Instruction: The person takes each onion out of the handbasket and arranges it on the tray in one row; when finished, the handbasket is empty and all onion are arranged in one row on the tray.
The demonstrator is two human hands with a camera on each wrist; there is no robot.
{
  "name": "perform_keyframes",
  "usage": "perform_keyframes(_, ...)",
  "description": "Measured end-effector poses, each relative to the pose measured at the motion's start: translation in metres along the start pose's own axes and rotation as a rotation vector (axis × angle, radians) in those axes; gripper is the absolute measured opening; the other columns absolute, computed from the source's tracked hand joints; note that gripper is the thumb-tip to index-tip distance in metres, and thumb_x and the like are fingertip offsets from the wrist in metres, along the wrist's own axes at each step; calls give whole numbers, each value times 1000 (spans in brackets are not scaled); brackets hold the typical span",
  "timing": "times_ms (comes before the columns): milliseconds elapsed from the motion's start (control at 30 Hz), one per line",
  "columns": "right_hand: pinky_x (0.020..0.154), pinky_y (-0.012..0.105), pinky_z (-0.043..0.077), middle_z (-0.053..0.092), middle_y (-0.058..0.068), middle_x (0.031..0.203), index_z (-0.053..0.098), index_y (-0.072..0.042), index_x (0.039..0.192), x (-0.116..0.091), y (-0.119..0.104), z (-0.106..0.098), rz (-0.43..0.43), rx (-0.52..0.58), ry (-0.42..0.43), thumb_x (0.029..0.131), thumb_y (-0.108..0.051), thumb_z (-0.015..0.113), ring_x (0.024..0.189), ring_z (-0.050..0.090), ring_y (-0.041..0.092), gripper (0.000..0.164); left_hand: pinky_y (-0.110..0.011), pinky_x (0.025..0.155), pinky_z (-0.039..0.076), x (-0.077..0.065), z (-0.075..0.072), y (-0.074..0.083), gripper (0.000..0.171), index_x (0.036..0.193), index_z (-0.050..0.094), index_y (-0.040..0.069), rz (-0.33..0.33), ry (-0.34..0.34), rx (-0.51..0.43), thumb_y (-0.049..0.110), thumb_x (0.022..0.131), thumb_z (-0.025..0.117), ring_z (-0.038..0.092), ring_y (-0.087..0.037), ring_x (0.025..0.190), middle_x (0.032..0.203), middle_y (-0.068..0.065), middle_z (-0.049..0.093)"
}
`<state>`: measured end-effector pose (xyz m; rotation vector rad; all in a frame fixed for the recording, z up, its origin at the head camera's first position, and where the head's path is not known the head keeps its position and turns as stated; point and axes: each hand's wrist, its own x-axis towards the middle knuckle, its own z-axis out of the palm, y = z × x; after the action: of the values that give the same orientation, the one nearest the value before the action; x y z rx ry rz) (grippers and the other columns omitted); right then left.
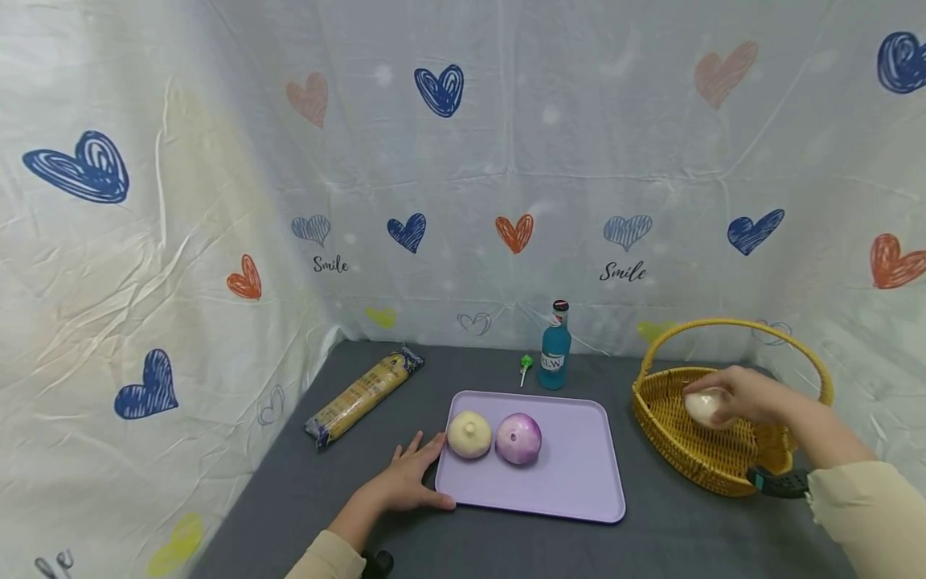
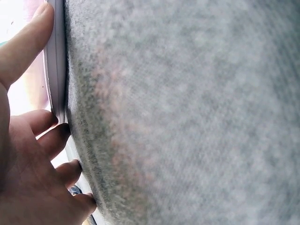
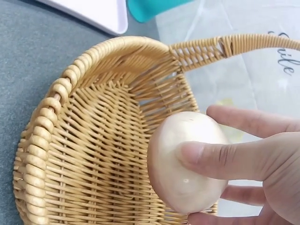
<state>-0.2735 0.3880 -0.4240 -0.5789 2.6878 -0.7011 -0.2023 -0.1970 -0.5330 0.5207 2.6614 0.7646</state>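
Note:
In the head view my right hand (image 1: 745, 394) is inside the yellow wicker basket (image 1: 661, 442), holding a pale, glossy, round onion-like vegetable (image 1: 703, 408). The right wrist view shows the thumb pressed on the vegetable (image 3: 178, 173), with fingers behind it; it is above the basket's woven floor (image 3: 98, 150). My left hand (image 1: 408, 478) rests with spread fingers against the left edge of the lilac tray (image 1: 571, 458), its thumb at the near corner. On the tray's left half are a cream-coloured onion (image 1: 469, 435) and a purple onion (image 1: 518, 439), side by side.
Behind the tray stands a blue bottle (image 1: 555, 350), with a green-topped lollipop (image 1: 525, 366) beside it. A yellow packet (image 1: 364, 396), apparently noodles, lies left on the grey table (image 1: 347, 466). A heart-printed sheet (image 1: 463, 153) hangs behind. The basket's handle (image 1: 738, 322) arches upright.

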Motion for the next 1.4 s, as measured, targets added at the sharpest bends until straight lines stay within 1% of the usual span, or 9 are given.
perform_keyframes(267, 68, 32, 51, 62, 29, 131, 69, -9, 130, -2, -2, 0, -28, -40, 40, 81, -17, 83, 96, 62, 24, 52, -72, 118, 4, 0, 0, -2, 115, 162, 23, 10, -3, -1, 6, 60, 76, 81, 7, -44, 155, 167, -12, 25)
perform_keyframes(467, 67, 29, 51, 60, 28, 134, 67, -8, 132, -4, -10, 1, -44, -54, 46, 82, -20, 83, 97, 62, 23, 53, -72, 118, 4, -1, -2, 0, 115, 162, 23, 10, -2, 1, -4, 59, 76, 82, 7, -45, 155, 167, -12, 26)
perform_keyframes(633, 68, 29, 51, 59, 28, 137, 68, -12, 132, -6, -18, 1, -51, -68, 54, 83, -23, 82, 100, 62, 24, 52, -71, 119, 4, 0, -1, 0, 114, 161, 23, 10, -7, -2, 2, 60, 76, 81, 7, -44, 155, 167, -12, 26)
perform_keyframes(700, 68, 30, 51, 59, 28, 137, 68, -13, 131, -6, -22, 0, -51, -74, 57, 83, -22, 82, 100, 62, 26, 51, -71, 119, 4, 0, -1, 0, 114, 161, 23, 9, -6, -2, 2, 60, 76, 81, 7, -44, 155, 167, -12, 25)
perform_keyframes(867, 70, 32, 51, 57, 30, 138, 69, -12, 131, -5, -30, 1, -64, -95, 71, 83, -20, 82, 106, 63, 33, 50, -71, 119, 4, 0, -1, 0, 114, 161, 24, 8, -1, -3, 1, 59, 76, 81, 7, -44, 155, 167, -12, 26)
perform_keyframes(1100, 72, 31, 52, 62, 23, 135, 71, -14, 128, -1, -39, 2, -87, -130, 98, 83, -19, 83, 106, 63, 31, 48, -71, 119, 4, 1, -1, -1, 114, 161, 24, 9, -5, -7, 9, 60, 76, 81, 7, -43, 155, 167, -11, 26)
perform_keyframes(1267, 76, 35, 53, 63, 22, 135, 70, -14, 129, 0, -44, 3, -110, -146, 109, 81, -18, 84, 112, 63, 38, 49, -71, 119, 4, 1, 0, -1, 114, 161, 23, 9, -4, -10, 8, 60, 76, 81, 7, -43, 155, 167, -11, 25)
perform_keyframes(1400, 75, 34, 53, 63, 22, 135, 70, -15, 129, 0, -50, 4, -104, -137, 106, 81, -16, 84, 111, 62, 38, 49, -71, 119, 4, 0, 0, -1, 115, 161, 23, 9, -3, -8, 10, 60, 76, 81, 7, -43, 155, 167, -11, 25)
